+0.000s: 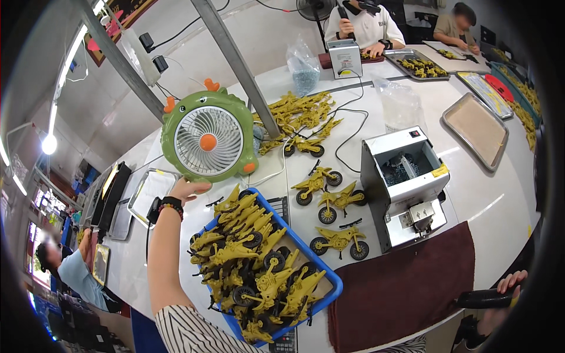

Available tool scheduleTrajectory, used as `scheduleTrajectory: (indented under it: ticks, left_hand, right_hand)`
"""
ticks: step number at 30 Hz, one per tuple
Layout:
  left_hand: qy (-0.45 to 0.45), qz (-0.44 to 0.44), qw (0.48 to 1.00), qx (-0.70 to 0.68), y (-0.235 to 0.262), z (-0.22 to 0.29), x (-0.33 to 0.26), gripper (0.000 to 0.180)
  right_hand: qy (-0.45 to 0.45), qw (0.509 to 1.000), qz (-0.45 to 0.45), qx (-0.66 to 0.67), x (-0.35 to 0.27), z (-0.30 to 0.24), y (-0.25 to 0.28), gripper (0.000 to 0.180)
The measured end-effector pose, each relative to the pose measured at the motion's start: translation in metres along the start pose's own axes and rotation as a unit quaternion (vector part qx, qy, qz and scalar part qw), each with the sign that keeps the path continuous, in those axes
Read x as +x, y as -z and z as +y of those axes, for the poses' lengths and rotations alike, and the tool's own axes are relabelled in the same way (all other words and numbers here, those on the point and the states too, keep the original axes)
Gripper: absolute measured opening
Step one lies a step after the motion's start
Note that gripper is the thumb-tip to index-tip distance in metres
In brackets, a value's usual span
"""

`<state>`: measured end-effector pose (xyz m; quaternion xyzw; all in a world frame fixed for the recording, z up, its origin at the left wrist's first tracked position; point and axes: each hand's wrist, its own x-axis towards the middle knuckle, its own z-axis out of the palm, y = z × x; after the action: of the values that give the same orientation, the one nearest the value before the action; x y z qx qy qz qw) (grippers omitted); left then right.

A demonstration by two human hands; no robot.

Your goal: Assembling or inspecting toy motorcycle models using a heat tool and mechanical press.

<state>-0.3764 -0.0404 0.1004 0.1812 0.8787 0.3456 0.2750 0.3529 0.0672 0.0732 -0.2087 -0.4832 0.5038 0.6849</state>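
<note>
At the lower left rim of a green toy-shaped desk fan (pixel 247 126), my left hand (pixel 187 189) reaches out with its fingers stretched, touching or nearly touching the fan's base. Just below that hand is a blue tray (pixel 334 288) heaped with yellow toy motorcycles (pixel 259 259) with black wheels. Far to the lower right, my right hand (pixel 495 317) is wrapped around a black electric screwdriver (pixel 485 299), which lies level above the edge of a dark red cloth (pixel 406 288). Part of that hand is lost in the dark rim.
Several motorcycles (pixel 340 240) stand between the blue tray and a metal screw feeder (pixel 406 182). Behind them are loose yellow parts (pixel 300 112), cables and a grey post (pixel 235 59). An empty-looking metal tray (pixel 477 129) lies right. Co-workers (pixel 368 26) sit across the table.
</note>
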Motion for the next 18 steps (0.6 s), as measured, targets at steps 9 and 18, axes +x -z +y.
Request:
scheduleTrajectory:
  ticks: [9,18]
  left_hand:
    - [-0.184,0.022,0.977,-0.102,-0.014,-0.057,-0.004,0.045]
    - [-0.147,0.081,0.984,-0.067,-0.022,-0.054,-0.015,0.043]
  right_hand:
    - [0.01,1.0,0.012,0.005,-0.006,-0.012,0.008,0.011]
    - [0.002,1.0,-0.014,0.021,-0.004,-0.01,0.008,0.012]
